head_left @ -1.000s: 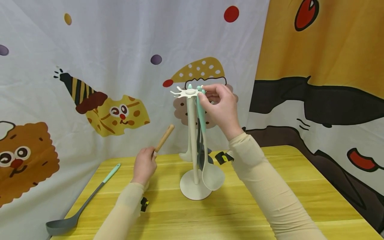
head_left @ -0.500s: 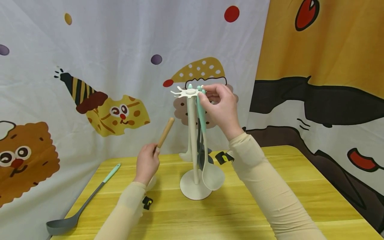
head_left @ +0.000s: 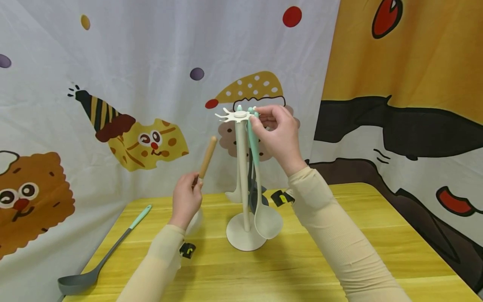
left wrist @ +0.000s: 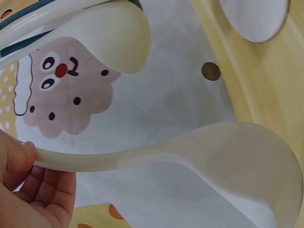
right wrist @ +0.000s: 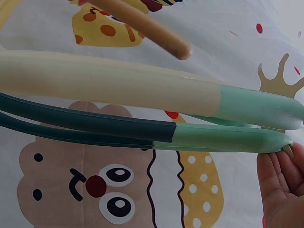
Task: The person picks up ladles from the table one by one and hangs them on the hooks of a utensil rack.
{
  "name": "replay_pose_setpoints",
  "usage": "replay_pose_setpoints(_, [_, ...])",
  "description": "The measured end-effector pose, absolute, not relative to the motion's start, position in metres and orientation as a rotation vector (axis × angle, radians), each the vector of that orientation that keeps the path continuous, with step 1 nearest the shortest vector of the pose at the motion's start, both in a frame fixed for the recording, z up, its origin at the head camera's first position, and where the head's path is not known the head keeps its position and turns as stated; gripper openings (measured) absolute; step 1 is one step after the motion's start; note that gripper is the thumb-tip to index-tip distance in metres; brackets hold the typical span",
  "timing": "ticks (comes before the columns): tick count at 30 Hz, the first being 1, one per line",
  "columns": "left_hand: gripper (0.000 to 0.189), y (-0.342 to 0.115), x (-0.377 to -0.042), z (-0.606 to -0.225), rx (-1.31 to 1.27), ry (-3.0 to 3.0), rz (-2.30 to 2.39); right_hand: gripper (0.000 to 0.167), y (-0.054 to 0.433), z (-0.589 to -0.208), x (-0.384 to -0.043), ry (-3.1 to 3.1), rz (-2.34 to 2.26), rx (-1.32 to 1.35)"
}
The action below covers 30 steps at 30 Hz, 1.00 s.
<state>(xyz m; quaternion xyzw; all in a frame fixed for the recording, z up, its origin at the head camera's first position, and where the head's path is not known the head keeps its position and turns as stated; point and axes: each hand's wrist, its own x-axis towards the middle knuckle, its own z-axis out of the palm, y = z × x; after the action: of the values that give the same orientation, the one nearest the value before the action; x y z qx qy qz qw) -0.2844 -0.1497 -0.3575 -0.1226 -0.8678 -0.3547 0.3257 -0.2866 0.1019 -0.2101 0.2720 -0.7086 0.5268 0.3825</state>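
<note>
My left hand point(head_left: 187, 200) grips a white ladle by its wooden handle point(head_left: 208, 158), tilted upward. In the left wrist view this ladle point(left wrist: 247, 166) has its white bowl to the right, and my left fingers point(left wrist: 52, 190) curl at its neck. A white utensil rack point(head_left: 241, 167) with a hooked top stands on the table. At its right side my right hand point(head_left: 278, 132) pinches a hook end, beside the top of a hanging white ladle's mint handle point(head_left: 253, 142). The right wrist view shows my right fingers point(right wrist: 275, 180) at the hook tip; the thumb is hidden there.
Other utensils with mint ends, two with dark shafts point(right wrist: 95, 121), hang behind the rack's pole. A grey ladle point(head_left: 84, 282) with a mint handle lies at the table's left edge. A printed curtain point(head_left: 158, 50) hangs right behind the wooden table point(head_left: 302, 268).
My left hand has risen and moved slightly right toward the rack, with the wooden handle higher and more upright. The right hand stays in place at the rack's top.
</note>
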Motion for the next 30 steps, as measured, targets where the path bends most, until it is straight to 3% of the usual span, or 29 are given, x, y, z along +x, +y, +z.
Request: replay_pose_setpoints(30, [0.020,-0.133,-0.281,-0.313,-0.336,-2.075,-1.066,0.025,0.102,-0.209,-0.286,-1.837,1.351,0.665])
